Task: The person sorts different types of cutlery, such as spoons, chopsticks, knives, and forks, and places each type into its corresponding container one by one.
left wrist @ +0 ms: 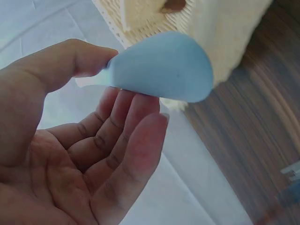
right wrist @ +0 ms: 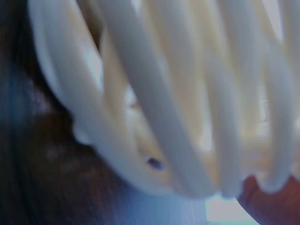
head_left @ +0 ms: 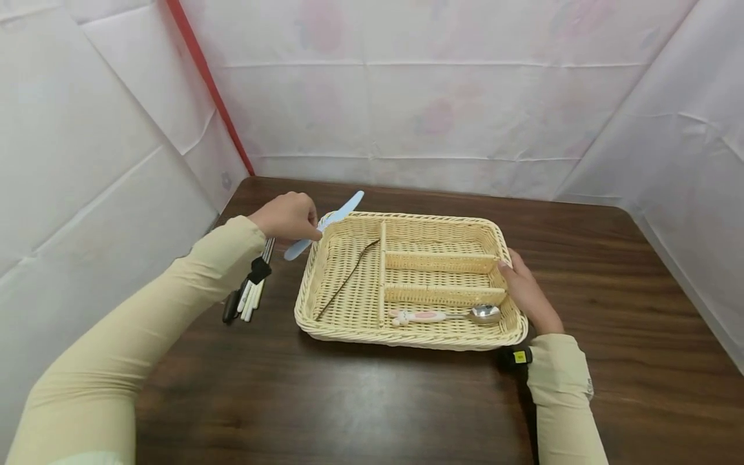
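My left hand [head_left: 290, 216] is above the far left corner of a pale wicker cutlery basket [head_left: 407, 339]. Between its thumb and fingers it pinches the narrow middle of a light blue flat utensil [head_left: 343, 212]; the left wrist view shows the broad, rounded end [left wrist: 164, 68]. My right hand [head_left: 526, 294] holds the basket's right side, thumb over the rim. In the near right compartment lies a metal spoon [head_left: 484, 314] with a pink and white rabbit handle. A slim brown utensil [head_left: 347, 281], bent at its far end, slants across the large left compartment.
Left of the basket, partly hidden by my left arm, several slender utensils with white handles [head_left: 250, 300] and a black-handled one [head_left: 230, 306] lie on the dark wooden table [head_left: 360, 407]. White patterned sheets [head_left: 442, 97] enclose the table at the back and sides.
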### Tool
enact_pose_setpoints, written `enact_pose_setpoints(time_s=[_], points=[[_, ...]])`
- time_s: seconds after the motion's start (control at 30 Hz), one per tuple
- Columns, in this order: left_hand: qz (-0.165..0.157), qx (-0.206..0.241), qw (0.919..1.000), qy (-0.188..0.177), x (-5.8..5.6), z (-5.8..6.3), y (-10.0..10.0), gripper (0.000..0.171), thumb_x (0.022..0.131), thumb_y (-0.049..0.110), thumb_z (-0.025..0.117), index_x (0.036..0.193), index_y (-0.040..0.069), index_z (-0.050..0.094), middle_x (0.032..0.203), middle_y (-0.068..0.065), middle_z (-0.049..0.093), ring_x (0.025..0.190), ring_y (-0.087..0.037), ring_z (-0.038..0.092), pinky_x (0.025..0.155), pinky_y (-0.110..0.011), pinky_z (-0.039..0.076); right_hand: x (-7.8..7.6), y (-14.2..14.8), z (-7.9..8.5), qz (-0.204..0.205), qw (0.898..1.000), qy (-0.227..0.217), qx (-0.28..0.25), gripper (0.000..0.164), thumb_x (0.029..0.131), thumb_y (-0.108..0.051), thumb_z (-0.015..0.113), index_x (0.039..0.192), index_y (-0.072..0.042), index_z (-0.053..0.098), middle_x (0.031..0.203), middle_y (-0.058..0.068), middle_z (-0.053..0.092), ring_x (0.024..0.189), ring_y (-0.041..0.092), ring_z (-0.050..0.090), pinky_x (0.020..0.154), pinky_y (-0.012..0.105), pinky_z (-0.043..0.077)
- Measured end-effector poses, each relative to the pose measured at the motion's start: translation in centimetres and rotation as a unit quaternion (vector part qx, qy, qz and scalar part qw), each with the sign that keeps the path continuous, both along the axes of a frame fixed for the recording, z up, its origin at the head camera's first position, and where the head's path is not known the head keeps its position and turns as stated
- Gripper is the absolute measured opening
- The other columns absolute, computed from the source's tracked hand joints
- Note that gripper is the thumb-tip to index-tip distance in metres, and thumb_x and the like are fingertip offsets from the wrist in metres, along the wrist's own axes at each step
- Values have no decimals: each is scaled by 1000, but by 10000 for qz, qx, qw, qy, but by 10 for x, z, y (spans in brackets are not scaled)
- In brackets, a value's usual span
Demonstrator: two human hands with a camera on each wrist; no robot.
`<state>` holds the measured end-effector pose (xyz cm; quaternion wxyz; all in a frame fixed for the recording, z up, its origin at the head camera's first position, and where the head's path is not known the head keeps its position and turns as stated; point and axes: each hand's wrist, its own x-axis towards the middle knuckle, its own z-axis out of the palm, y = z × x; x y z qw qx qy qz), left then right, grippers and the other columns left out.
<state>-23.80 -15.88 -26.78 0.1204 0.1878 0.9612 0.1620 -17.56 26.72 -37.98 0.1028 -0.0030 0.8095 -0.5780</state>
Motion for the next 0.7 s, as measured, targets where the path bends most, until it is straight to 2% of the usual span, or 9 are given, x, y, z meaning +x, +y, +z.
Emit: enact_pose_setpoints(time_s=[0.07, 0.17, 0.3, 0.4, 0.7], points=[[-172, -97, 9997, 146, -3, 1, 11, 14, 80, 16, 66, 69, 8, 65, 62, -2, 57, 52, -14, 44, 51, -29, 38, -1, 0, -1, 14, 10000, 64, -23, 57, 105, -28, 24, 153, -10, -2, 154, 24, 12, 135, 39, 25, 109, 52, 20], [-388, -281, 9983, 328, -7, 2, 28, 14, 79, 16, 66, 66, 11, 62, 63, -1, 56, 54, -14, 44, 52, -30, 37, -1, 0, -2, 19, 10000, 77, -12, 57, 105, -28, 24, 153, -11, -2, 154, 24, 13, 135, 39, 25, 109, 52, 20], [-721, -682, 9934, 581, -12, 0, 49, 24, 78, 12, 63, 59, 15, 50, 55, 3, 42, 49, -12, 33, 49, -28, 29, -1, -3, -3, -18, 10000, 37, -9, 56, 105, -27, 23, 153, -11, -1, 153, 24, 14, 135, 39, 25, 109, 52, 20], [-955, -938, 9886, 692, -16, -2, 64, 26, 79, 10, 61, 60, 17, 43, 57, 4, 35, 51, -12, 28, 50, -29, 26, -1, -5, -4, -41, 10000, 46, -36, 56, 105, -26, 24, 153, -11, 0, 153, 24, 15, 135, 39, 25, 109, 52, 20], [-1475, -1306, 9770, 817, -20, -12, 109, 22, 81, 11, 62, 65, 16, 48, 61, 4, 43, 53, -11, 34, 52, -30, 32, -1, -11, -8, 31, 9996, 215, -170, 55, 105, -23, 26, 152, -6, 3, 154, 23, 14, 137, 37, 21, 110, 51, 17]])
